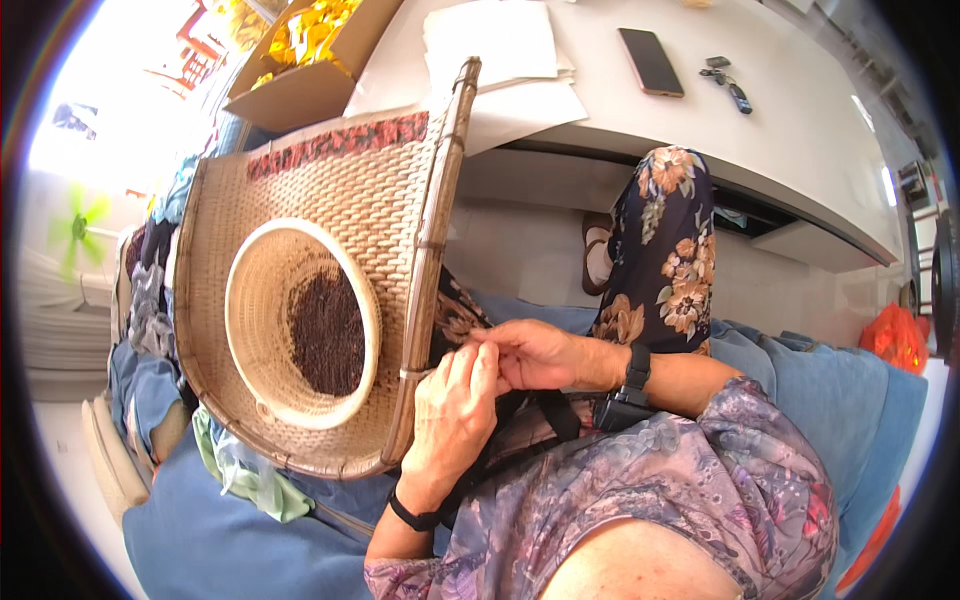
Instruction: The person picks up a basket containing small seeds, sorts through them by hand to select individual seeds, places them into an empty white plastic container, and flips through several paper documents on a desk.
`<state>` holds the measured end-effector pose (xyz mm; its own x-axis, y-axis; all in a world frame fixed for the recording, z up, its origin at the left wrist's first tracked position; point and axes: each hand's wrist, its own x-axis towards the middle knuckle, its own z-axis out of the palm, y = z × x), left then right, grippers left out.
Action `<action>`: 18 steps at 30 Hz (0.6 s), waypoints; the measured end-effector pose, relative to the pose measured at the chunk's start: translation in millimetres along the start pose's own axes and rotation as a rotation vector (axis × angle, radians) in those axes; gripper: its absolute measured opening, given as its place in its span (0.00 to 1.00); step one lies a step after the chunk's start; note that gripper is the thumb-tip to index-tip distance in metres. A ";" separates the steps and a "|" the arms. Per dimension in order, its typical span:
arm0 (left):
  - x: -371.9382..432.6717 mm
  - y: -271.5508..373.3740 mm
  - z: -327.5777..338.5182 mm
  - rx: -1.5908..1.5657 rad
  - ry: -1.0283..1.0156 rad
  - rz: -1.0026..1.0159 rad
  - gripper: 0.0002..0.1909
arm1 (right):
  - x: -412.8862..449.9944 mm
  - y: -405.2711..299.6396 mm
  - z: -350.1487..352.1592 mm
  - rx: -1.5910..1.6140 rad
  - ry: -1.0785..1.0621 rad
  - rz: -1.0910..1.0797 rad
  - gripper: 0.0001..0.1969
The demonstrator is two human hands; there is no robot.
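Observation:
My left hand [457, 401] and my right hand [536, 356] meet at the fingertips, just beyond the near right rim of a woven bamboo winnowing tray [352, 176]. Any small thing pinched between the fingers is hidden or too small to make out. The tray rests at my left, with a red and black strip along its far end. Inside it sits a round, pale woven basket [259, 315]. Dark, loose, grainy dried matter [328, 337] covers the bottom of that basket. My right forearm wears a black wrist device [626, 401].
A white table [780, 82] spans the far side, holding paper sheets [495, 45], a phone [651, 62] and keys [731, 88]. Gold-foil packets [311, 30] fill a cardboard box [300, 94]. Blue fabric [217, 532] covers the seat. A red plastic bag [896, 341] lies far right.

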<state>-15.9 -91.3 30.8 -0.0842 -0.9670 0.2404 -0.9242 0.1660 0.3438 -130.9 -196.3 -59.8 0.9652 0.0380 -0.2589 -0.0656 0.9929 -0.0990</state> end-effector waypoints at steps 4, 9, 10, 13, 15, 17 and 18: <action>-2.5 -3.2 -1.7 -0.202 0.203 -0.071 0.17 | -0.9 -4.8 10.0 -0.066 0.040 0.004 0.20; -8.6 0.0 -30.0 -0.373 0.366 -0.228 0.07 | -12.9 -22.9 22.7 -0.084 0.027 -0.083 0.24; -11.7 0.5 -34.3 -0.369 0.400 -0.281 0.05 | -14.4 -27.5 23.6 -0.078 -0.003 -0.098 0.25; -15.0 0.4 -45.4 -0.365 0.507 -0.332 0.05 | -23.4 -43.9 28.6 -0.058 -0.049 -0.187 0.26; -26.0 -5.5 -42.2 -0.340 0.577 -0.387 0.05 | -24.6 -53.2 32.6 0.000 -0.084 -0.224 0.26; -37.0 -4.6 -43.7 -0.336 0.619 -0.528 0.06 | -21.9 -59.3 41.3 0.041 -0.098 -0.249 0.27; -38.4 -3.5 -41.9 -0.376 0.659 -0.599 0.07 | -22.5 -62.9 43.9 0.048 -0.120 -0.275 0.28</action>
<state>6.2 -46.6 58.4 0.6939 -0.6278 0.3528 -0.5568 -0.1571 0.8156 -137.3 -254.6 -5.5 0.9682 -0.2228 -0.1135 0.2116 0.9719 -0.1032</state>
